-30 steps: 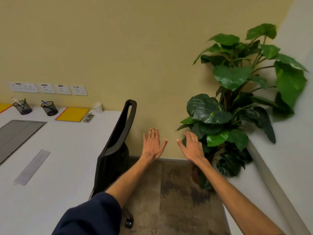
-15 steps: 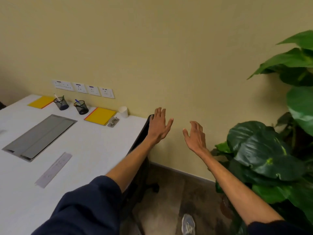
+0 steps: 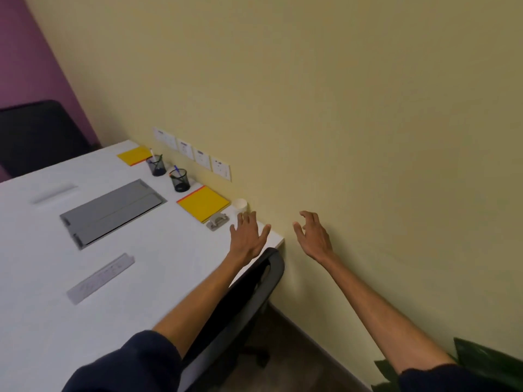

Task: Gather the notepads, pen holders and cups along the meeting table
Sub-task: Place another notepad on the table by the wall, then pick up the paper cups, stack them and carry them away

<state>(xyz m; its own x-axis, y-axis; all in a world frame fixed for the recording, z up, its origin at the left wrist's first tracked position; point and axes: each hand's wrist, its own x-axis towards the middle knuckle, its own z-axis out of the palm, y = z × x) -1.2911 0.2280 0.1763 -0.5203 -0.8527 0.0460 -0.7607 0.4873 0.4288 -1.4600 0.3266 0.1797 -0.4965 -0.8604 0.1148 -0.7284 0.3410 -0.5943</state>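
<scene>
Notepad point(image 3: 203, 206) flat, long axis along wall, upright cup point(image 3: 240, 206) beside, left hand point(image 3: 249, 236), right hand point(image 3: 312, 236) unclenched, empty

Grey cable hatch point(image 3: 113, 213), pale ruler point(image 3: 100, 278), small grey punch point(image 3: 217, 222), wall sockets point(image 3: 192, 154), black chair point(image 3: 254, 292).

Yellow notepads point(image 3: 203, 205), white cup point(image 3: 240, 206), white table point(image 3: 42, 278)

cup point(image 3: 240, 205) partly behind left hand point(image 3: 249, 236); plant point(image 3: 493, 359) cropped at corner.
</scene>
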